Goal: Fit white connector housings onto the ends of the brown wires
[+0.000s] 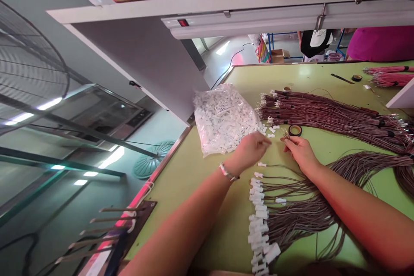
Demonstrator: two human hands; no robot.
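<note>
My left hand [252, 150], with a band at the wrist, is closed in a pinch just in front of several loose white connector housings [271, 135]. Whatever sits between its fingertips is too small to make out. My right hand [300, 152] pinches thin brown wires whose bare terminal ends [286, 134] stick up past the fingers. A gap separates the two hands. Below them lies a row of white connectors [258, 215] attached to brown wires [297, 215], which run right beneath my right forearm. A clear bag of white housings [223, 116] rests beyond my left hand.
Bundles of brown wires [317, 110] lie behind my right hand, beside a roll of black tape [295, 130]. Pink wire bundles [391, 78] are at the far right. A shelf with a lamp [258, 26] spans above the green table [194, 194]. A rack of prongs [113, 228] lines the left edge.
</note>
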